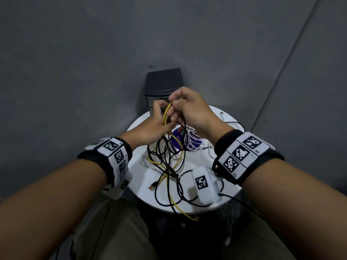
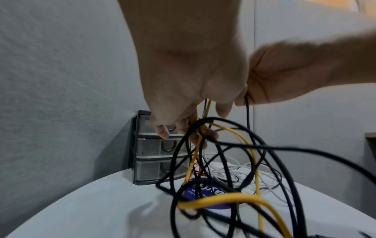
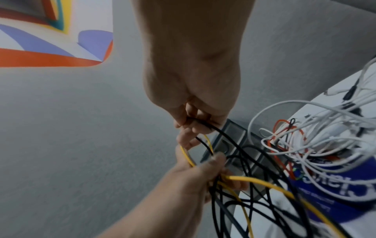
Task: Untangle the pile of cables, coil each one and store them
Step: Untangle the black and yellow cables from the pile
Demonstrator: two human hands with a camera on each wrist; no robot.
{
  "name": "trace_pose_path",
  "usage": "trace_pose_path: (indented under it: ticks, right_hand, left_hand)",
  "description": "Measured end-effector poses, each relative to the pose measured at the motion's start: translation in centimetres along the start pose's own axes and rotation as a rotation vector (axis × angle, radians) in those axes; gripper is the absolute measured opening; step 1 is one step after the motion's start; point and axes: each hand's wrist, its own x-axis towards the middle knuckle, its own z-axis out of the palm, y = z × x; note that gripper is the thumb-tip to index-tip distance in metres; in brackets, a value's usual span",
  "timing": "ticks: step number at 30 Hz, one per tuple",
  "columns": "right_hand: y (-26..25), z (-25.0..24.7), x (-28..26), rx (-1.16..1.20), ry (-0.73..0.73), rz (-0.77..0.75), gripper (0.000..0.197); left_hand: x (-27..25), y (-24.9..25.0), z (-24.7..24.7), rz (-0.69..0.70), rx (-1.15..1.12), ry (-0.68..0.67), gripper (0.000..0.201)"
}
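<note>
Desk (image 1: 142, 186) front: black cables (image 1: 165, 156) and yellow cable (image 1: 174, 201) lying tangled, light, limp, likely snagging | mid: left hand (image 1: 150, 128) gripping the yellow loop; right hand (image 1: 189, 107) pinching a black strand, both raised | hold near crossings, judged | far: drawer unit (image 1: 163, 85) standing behind.

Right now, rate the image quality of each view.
Head view: dim but sharp, edges bowed by the wide lens. Left wrist view: black cables near the lens are smeared, right hand blurred. Right wrist view: soft, yellow cable still readable.
</note>
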Motion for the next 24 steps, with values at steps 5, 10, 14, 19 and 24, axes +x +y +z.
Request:
trace_pose_path:
  ticks: [5,10,14,19,24]
  right_hand:
    - [-2.5,-0.4,0.4,0.086,0.133,-0.197,0.019]
    - [-3.8,-3.7,0.9,0.128,0.476,-0.337,0.027]
    - [-2.9,-6.8,1.1,-0.11,0.585,-0.1,0.03]
    - [-2.4,-4.8,-0.1,-1.341,0.042,0.063,0.036]
    - [-1.1,-2.5,0.3,-1.243,-0.143,-0.054,0.024]
  left_hand:
    - [0.3,-0.6,-0.2,0.069,-0.034,-0.037,0.016]
    - [0.1,-0.3,-1.0,0.086,-0.011,-0.023,0.021]
    - [0.2,0.4,-1.1,0.08,0.062,0.066,0.031]
    - [0.5,1.9,0.1,0.139,0.227,0.122,0.033]
    - [0.7,2.4,0.5,0.206,0.299,0.084,0.031]
